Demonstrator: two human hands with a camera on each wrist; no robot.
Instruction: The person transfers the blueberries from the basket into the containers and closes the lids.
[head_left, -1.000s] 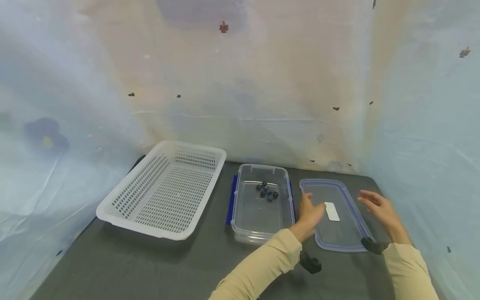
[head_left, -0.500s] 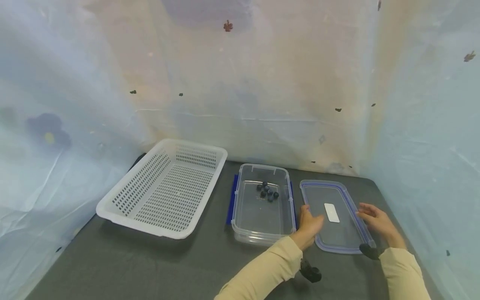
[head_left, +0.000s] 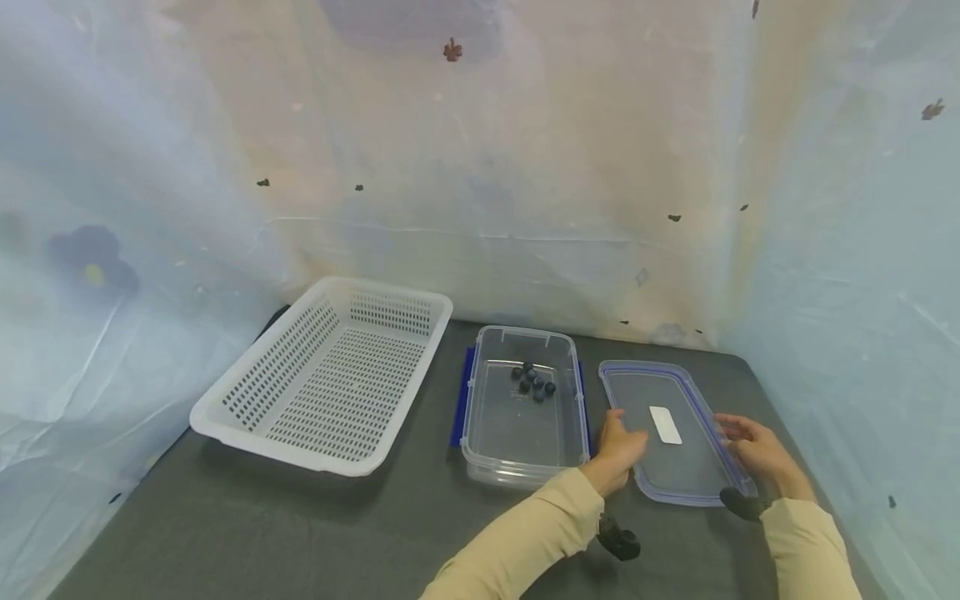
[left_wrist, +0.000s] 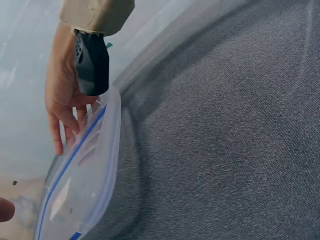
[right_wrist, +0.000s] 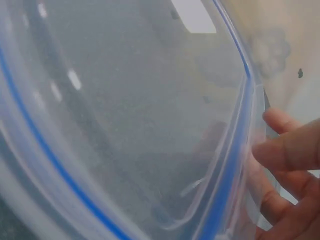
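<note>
A clear plastic lid with a blue seal and a white label lies at the right of the dark table. My right hand pinches its right rim; in the right wrist view the thumb is at the edge, with other fingers partly behind the see-through flange. At the opposite side, my left hand is right at the left rim, thumb extended over it and fingers loosely bent; its lower fingers are hidden. Beside it stands a clear food container, open on top, with several blueberries inside.
A white perforated basket stands at the left. Blue clip flaps stick out at the container's sides. A patterned plastic sheet rises along the back and both sides of the grey tabletop.
My right hand has moved left and down onto the lid's right rim and taken hold. My left hand has lowered to the left rim. The lid has shifted slightly right.
</note>
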